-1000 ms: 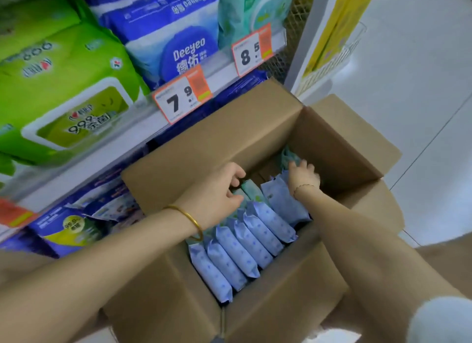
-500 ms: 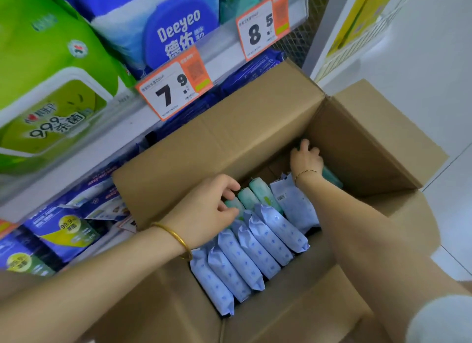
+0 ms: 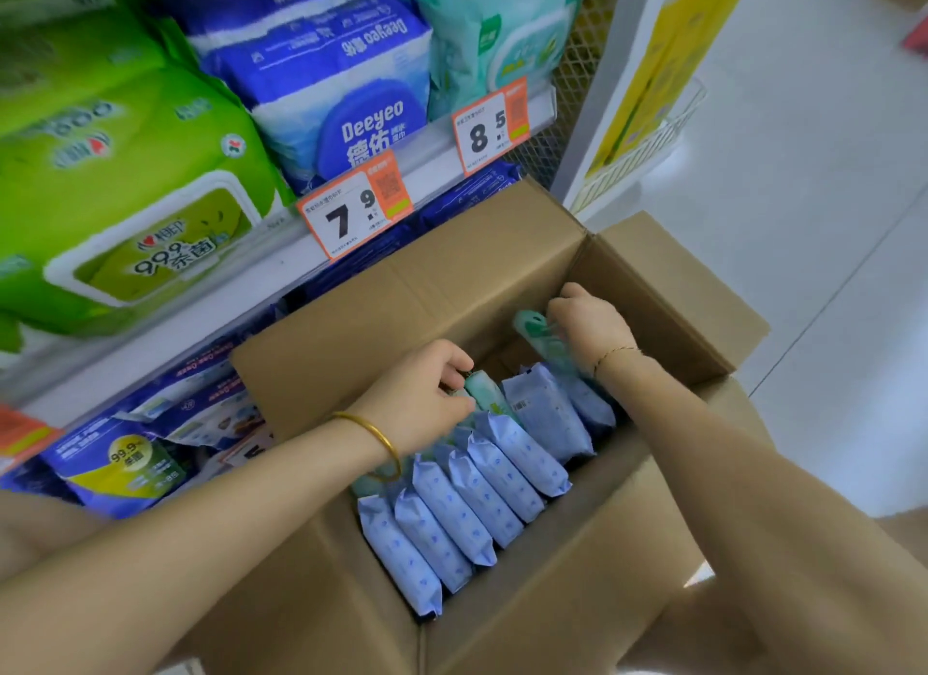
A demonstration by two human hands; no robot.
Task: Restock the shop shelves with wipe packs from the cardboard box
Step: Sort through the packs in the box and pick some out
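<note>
Cardboard, plain brown, makes up the open box (image 3: 502, 282), which fills the middle of the view with its flaps folded outward. Inside it the wipe packs stand on edge in a slanted row running from 7 o'clock up toward 1 o'clock. Seven pale blue packs (image 3: 482, 493) can be counted; they are soft pillow-shaped pouches with a faint dotted print and crimped ends, and the sixth from the near end shows a small barcode.

Two mint-green packs are plainly seen behind them. The raised mint pack (image 3: 532, 325) is tilted, above the row at the box's 1 o'clock corner, and the right hand (image 3: 592, 325) has its grip closed round it. The second mint pack (image 3: 484, 390) stands at the middle of the box against the far wall, and the left hand (image 3: 417, 403) pinches its top between curled fingers and thumb. A patch of teal under the left wrist may be another pack; I cannot tell.

A gold bangle (image 3: 374, 431) circles the left wrist and a thin chain (image 3: 615, 353) the right.

At 11 o'clock the shelf (image 3: 241, 292) carries large green packs (image 3: 125, 197), blue Deeyeo packs (image 3: 341, 96) and mint packs (image 3: 497, 36). Two price tags hang on its edge, one reading 7.9 (image 3: 351, 212) and one 8.5 (image 3: 489, 127).
</note>
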